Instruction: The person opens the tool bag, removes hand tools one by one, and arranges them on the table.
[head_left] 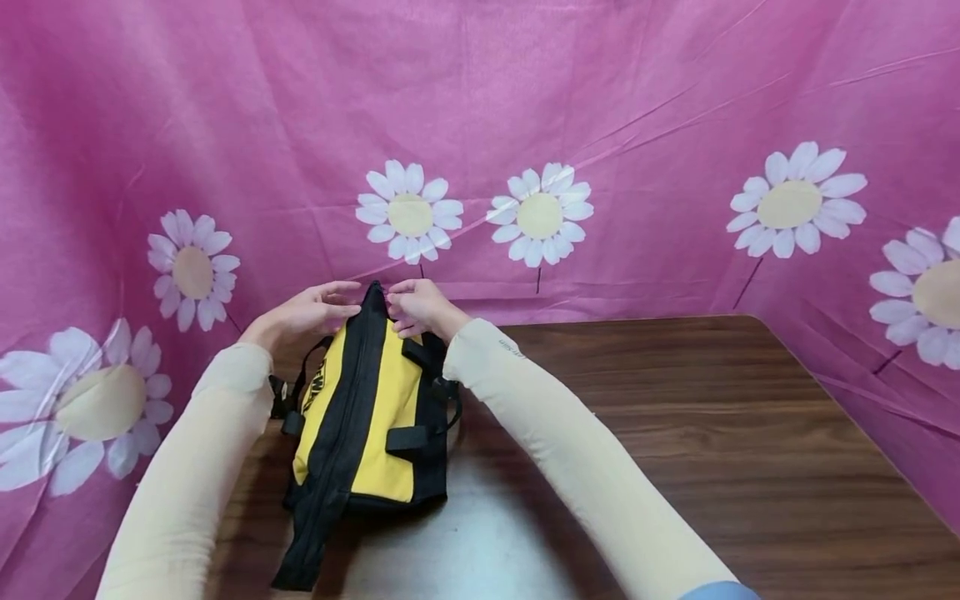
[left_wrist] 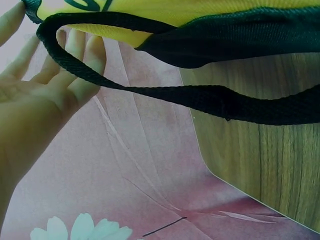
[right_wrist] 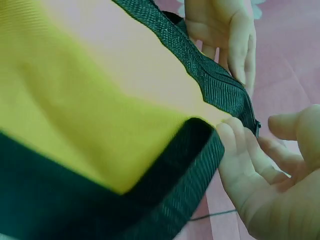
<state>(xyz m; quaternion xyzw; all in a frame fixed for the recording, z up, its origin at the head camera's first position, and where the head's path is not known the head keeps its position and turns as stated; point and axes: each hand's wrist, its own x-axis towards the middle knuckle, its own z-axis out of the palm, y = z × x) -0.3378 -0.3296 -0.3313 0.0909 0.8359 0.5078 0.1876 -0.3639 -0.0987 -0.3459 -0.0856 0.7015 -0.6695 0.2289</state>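
A yellow and black zip-up tool bag (head_left: pixel 388 408) lies on the table with its long black zipper (head_left: pixel 351 408) running up the middle. At the bag's far end, my left hand (head_left: pixel 306 312) is on the left side with fingers extended, fingertips right at the fabric. My right hand (head_left: pixel 424 307) is opposite, its fingers against the bag's side and its thumb apart from them. In the right wrist view the zipper's end tab (right_wrist: pixel 258 127) sits between that thumb and the fingers. A black strap (left_wrist: pixel 165 94) loops past my left fingers in the left wrist view.
The brown wooden table (head_left: pixel 675 417) extends to the right of the bag. A pink cloth (head_left: pixel 637 100) with white daisies hangs behind and at both sides. The zipper's loose tail (head_left: pixel 303 542) sticks out toward the near edge.
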